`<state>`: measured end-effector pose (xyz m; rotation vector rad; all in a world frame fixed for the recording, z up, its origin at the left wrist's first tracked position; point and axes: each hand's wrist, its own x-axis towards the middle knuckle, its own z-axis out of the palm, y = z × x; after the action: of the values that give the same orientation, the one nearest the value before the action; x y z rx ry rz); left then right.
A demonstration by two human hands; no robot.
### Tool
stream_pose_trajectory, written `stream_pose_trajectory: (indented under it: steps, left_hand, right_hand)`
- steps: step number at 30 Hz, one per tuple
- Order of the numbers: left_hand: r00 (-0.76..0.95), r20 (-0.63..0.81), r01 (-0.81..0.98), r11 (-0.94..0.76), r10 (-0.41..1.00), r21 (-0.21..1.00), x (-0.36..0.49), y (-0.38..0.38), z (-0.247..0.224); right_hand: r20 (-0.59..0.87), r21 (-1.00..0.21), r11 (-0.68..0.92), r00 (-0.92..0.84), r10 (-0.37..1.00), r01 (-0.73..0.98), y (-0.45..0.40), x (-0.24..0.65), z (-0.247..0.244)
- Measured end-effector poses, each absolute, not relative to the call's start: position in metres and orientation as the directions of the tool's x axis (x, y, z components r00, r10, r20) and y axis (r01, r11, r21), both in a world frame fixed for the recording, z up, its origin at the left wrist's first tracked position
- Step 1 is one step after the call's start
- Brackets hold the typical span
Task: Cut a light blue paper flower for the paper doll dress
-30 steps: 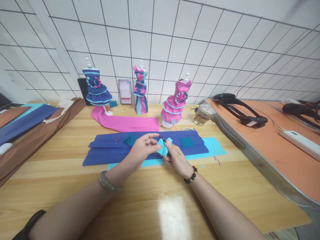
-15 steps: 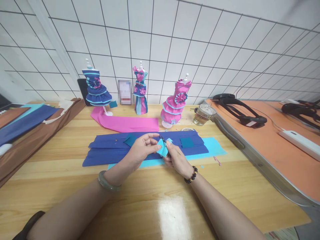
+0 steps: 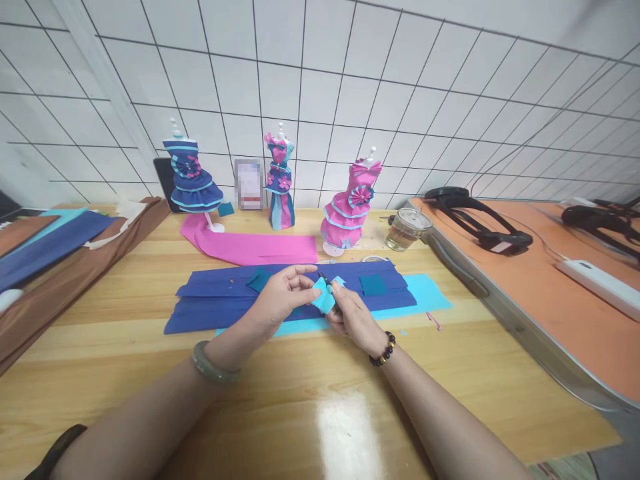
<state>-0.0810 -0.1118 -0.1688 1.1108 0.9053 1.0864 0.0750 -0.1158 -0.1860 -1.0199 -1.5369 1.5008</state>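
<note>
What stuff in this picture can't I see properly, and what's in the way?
All in the head view:
Dark tool: its lower end is hidden by the right hand.
Phone: its screen is blurred into blocks.
Cyan strip: partly covered by the blue strips.
Dark slab: partly behind the blue dress.
White thing: cut off by the left edge.
</note>
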Motion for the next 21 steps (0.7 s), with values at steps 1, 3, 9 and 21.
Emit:
stream_pose_trajectory:
  steps: [1,3,9,21]
  left_hand:
    - [0.246,-0.033,-0.2,0.084,0.969,0.976,-0.082,-0.112,-0.168]
    - [0.25,-0.039,-0.176,0.085,0.967,0.981,-0.083,-0.111,-0.167]
    - [0.261,-0.013,-0.102,0.041,0.965,0.994,-0.086,-0.111,-0.161]
    - [0.253,-0.01,-0.044,0.022,0.967,0.999,-0.089,-0.111,-0.155]
  right_hand:
    - [-0.015,-0.999,0.004,-0.407,0.913,0.046,-0.116,0.075,-0.186]
    - [-0.002,-0.998,0.024,-0.416,0.909,0.056,-0.116,0.076,-0.185]
    - [0.006,-0.994,0.053,-0.445,0.896,0.093,-0.116,0.076,-0.181]
    - [-0.006,-0.995,0.041,-0.446,0.895,0.096,-0.115,0.077,-0.183]
